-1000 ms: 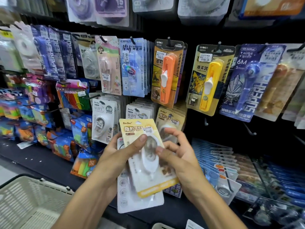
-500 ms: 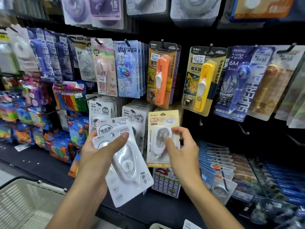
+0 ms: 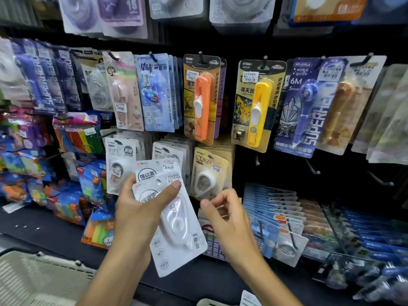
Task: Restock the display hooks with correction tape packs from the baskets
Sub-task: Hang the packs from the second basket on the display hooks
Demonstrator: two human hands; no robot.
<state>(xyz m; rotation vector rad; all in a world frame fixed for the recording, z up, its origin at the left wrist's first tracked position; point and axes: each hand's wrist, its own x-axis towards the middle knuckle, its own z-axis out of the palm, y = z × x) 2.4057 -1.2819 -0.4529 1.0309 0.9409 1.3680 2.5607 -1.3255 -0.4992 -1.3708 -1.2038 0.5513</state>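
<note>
My left hand [image 3: 136,208] grips two white correction tape packs [image 3: 176,226], stacked and tilted, thumb across the front one. The yellow correction tape pack [image 3: 208,173] hangs at the front of its row on a display hook in the lower row. My right hand [image 3: 227,219] is just below and in front of that pack, fingers loosely curled, holding nothing. More white packs [image 3: 120,164] hang on the hooks to the left of the yellow one.
A cream plastic basket [image 3: 42,277] sits at the lower left. Bare hooks [image 3: 313,168] stick out to the right of the yellow row. Orange [image 3: 204,100] and yellow [image 3: 258,104] packs hang above. Blue packs [image 3: 278,213] fill the lower right.
My right hand has let go of the yellow pack, which now hangs on its hook, and has drawn back down. My left hand still holds the white packs.
</note>
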